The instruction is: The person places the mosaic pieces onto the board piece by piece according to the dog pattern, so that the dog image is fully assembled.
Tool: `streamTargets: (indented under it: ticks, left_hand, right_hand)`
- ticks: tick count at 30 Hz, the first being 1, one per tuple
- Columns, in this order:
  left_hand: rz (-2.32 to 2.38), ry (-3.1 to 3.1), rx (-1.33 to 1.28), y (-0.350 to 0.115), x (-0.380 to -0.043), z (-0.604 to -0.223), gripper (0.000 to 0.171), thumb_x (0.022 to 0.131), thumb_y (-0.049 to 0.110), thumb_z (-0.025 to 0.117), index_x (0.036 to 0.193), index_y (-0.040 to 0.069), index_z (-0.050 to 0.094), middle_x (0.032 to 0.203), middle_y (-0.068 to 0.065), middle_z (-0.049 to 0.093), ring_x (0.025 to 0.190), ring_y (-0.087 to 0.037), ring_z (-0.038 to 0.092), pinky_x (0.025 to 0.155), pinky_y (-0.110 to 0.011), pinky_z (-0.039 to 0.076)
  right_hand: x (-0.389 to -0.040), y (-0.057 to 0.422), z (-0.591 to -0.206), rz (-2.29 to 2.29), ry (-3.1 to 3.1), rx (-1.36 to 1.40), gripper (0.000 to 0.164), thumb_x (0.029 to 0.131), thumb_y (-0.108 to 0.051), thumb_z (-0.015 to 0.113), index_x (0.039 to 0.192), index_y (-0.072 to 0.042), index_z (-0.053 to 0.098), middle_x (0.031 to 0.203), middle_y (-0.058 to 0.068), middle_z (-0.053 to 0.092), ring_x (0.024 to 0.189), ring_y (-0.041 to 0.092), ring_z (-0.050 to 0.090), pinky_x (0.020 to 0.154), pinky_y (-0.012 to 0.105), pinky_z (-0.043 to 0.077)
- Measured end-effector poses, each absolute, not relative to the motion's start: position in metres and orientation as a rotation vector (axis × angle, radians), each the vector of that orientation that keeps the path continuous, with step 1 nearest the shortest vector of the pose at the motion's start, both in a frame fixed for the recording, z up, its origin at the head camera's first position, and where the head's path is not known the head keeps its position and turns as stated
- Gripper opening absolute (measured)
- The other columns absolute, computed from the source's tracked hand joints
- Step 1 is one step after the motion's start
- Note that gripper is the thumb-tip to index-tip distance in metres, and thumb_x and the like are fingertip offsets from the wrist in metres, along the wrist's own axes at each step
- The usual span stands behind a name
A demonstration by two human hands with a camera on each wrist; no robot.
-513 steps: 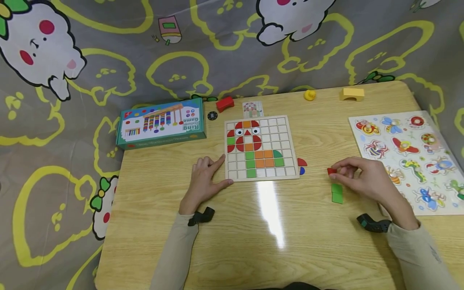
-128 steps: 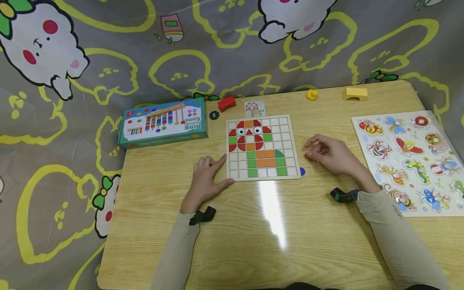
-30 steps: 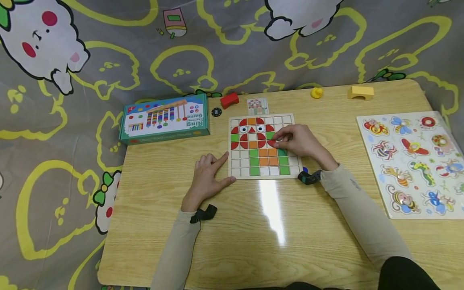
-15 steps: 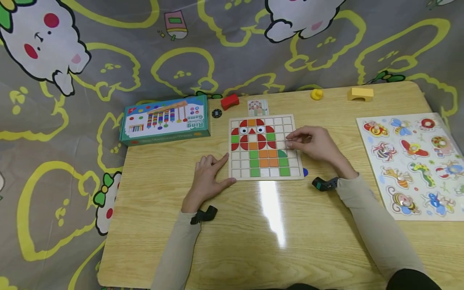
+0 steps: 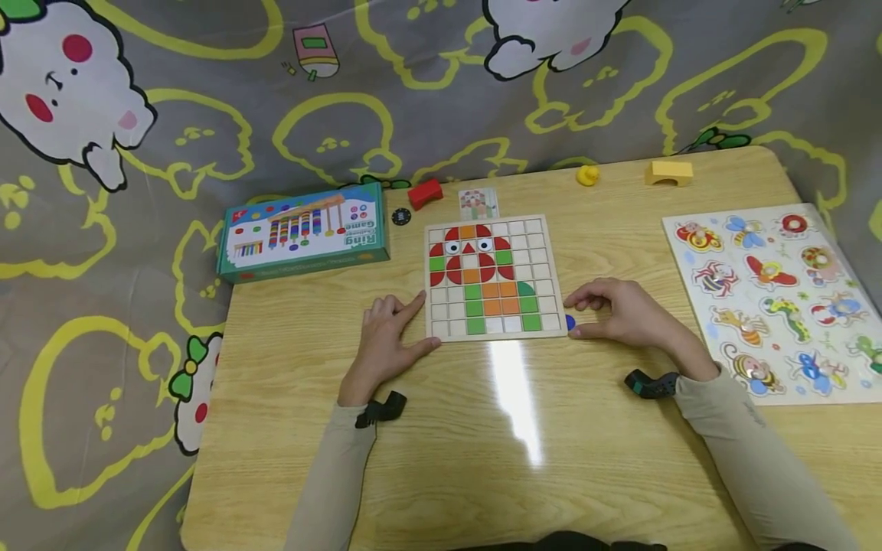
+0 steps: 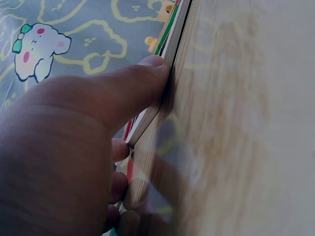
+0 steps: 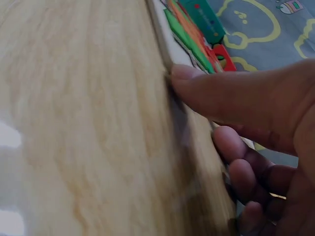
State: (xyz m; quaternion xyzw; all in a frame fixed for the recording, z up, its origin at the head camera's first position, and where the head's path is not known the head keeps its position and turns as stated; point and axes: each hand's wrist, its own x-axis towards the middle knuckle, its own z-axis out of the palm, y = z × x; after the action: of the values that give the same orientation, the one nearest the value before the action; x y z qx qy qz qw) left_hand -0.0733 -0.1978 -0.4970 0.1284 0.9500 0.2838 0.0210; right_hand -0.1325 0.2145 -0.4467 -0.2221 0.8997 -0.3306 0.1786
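A wooden grid board (image 5: pixel 492 338) lies on the table, with red, green, orange and white tiles (image 5: pixel 499 298) forming a picture on it. My left hand (image 5: pixel 386 340) rests at its left side, thumb at the near left corner and index finger against the side; in the left wrist view the thumb (image 6: pixel 133 81) touches the board's edge. At the right side is my right hand (image 5: pixel 620 310), thumb and fingers spread apart. In the right wrist view its thumb (image 7: pixel 216 88) reaches the board's near corner. A blue half-round piece (image 5: pixel 570 322) lies between that thumb and the fingers, beside the board.
Behind the board lies a small picture card (image 5: pixel 478 203). A boxed ring game (image 5: pixel 306 233), black chip (image 5: pixel 401 216) and red block (image 5: pixel 425 194) stand back left. A yellow duck (image 5: pixel 588 175) and yellow arch (image 5: pixel 669 173) sit at the back; an insect puzzle board (image 5: pixel 772 306) lies right.
Earlier, the right hand picked up loose red and green pieces at the right; these are now on the board. It has since moved back to the board's right edge. The left hand stays put.
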Motion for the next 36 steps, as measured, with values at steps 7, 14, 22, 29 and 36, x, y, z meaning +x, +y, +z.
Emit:
streamTargets:
  ticks: [7, 14, 22, 29, 36]
  left_hand:
    - [0.896, 2.952, 0.415, -0.199, -0.073, -0.498, 0.084, 0.081, 0.065, 0.069, 0.151, 0.027, 0.042, 0.096, 0.002, 0.042, 0.087, -0.019, 0.03, 0.079, -0.035, 0.022]
    - [0.901, 2.95, 0.404, -0.2, -0.074, -0.497, 0.084, 0.081, 0.064, 0.069, 0.151, 0.027, 0.042, 0.097, 0.002, 0.042, 0.087, -0.019, 0.03, 0.079, -0.035, 0.022]
    - [0.905, 2.954, 0.403, -0.198, -0.073, -0.499, 0.083, 0.081, 0.063, 0.07, 0.151, 0.026, 0.043, 0.095, 0.003, 0.041, 0.087, -0.018, 0.03, 0.079, -0.034, 0.021]
    - [0.898, 2.952, 0.404, -0.198, -0.074, -0.497, 0.082, 0.082, 0.062, 0.07, 0.15, 0.026, 0.043, 0.096, 0.002, 0.042, 0.086, -0.019, 0.03, 0.079, -0.034, 0.021]
    - [0.904, 2.954, 0.409, -0.199, -0.073, -0.497, 0.082, 0.082, 0.063, 0.069, 0.15, 0.026, 0.043, 0.097, 0.002, 0.044, 0.086, -0.018, 0.031, 0.078, -0.034, 0.022]
  right_hand:
    - [-0.129, 0.207, -0.447, -0.923, 2.583, -0.629, 0.031, 0.076, -0.029, 0.087, 0.102, -0.018, 0.073, 0.092, -0.004, 0.067, 0.086, 0.014, 0.058, 0.075, 0.026, 0.045]
    - [-0.128, 0.205, -0.441, -0.892, 2.575, -0.656, 0.025, 0.078, -0.031, 0.085, 0.096, -0.019, 0.073, 0.092, -0.003, 0.068, 0.086, 0.015, 0.059, 0.075, 0.029, 0.045]
    - [-0.132, 0.206, -0.439, -0.808, 2.578, -0.65, 0.025, 0.076, -0.031, 0.086, 0.087, -0.019, 0.067, 0.081, -0.007, 0.065, 0.076, 0.013, 0.059, 0.07, 0.027, 0.045]
    - [-0.141, 0.216, -0.443, -0.96, 2.524, -0.531, 0.019, 0.08, -0.033, 0.083, 0.086, -0.02, 0.071, 0.078, -0.003, 0.066, 0.07, 0.013, 0.059, 0.062, 0.023, 0.047]
    - [-0.155, 0.211, -0.444, -1.116, 2.47, -0.406, 0.014, 0.088, -0.02, 0.076, 0.1, -0.013, 0.074, 0.092, 0.004, 0.069, 0.079, 0.017, 0.062, 0.067, 0.022, 0.048]
